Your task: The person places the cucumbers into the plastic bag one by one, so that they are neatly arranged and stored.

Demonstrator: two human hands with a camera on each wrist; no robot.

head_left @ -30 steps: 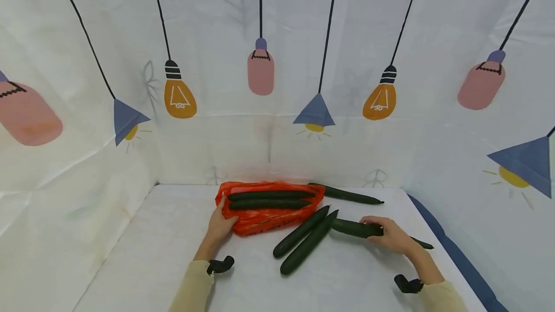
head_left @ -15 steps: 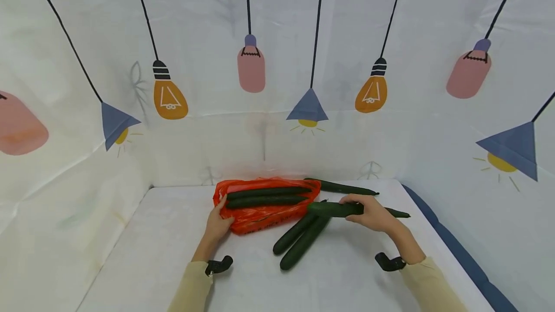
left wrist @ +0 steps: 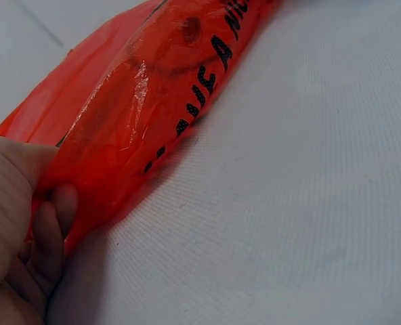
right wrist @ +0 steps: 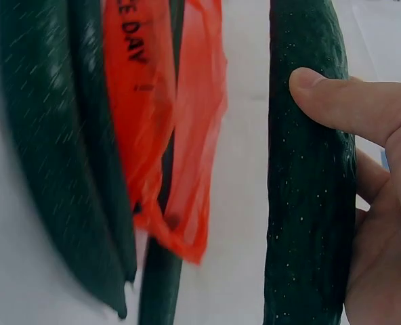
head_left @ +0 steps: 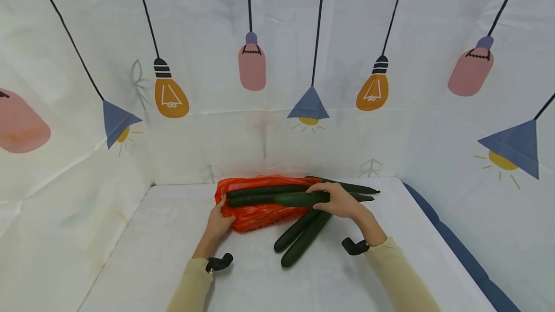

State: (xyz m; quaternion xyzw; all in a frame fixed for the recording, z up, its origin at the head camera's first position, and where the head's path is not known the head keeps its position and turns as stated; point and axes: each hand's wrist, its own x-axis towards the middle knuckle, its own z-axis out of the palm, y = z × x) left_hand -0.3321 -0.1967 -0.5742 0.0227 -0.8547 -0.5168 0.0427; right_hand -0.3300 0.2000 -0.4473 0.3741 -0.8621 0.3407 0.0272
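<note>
My left hand (head_left: 218,221) pinches the left edge of a red plastic bag (head_left: 253,220). The thumb and curled fingers around the plastic show in the left wrist view. Black lettering runs along the bag's front (left wrist: 207,78). Two dark green cucumbers (head_left: 260,190) lie in the bag, side by side. My right hand (head_left: 340,201) grips another cucumber (head_left: 297,200) around its middle, thumb on one side and fingers on the other. In the head view this cucumber is over the bag's right part, level and pointing left; the right wrist view shows it apart from the bag.
Two loose cucumbers (head_left: 306,240) lie slanted on the white table (head_left: 269,283), in front of the bag's right end. Another cucumber (head_left: 357,188) lies at the back, its left end by the bag. White fabric walls (head_left: 208,148) with printed lamps enclose the table.
My right hand has lifted the cucumber from the table's right side and carried it left over the bag. The left hand has kept its grip on the bag's edge.
</note>
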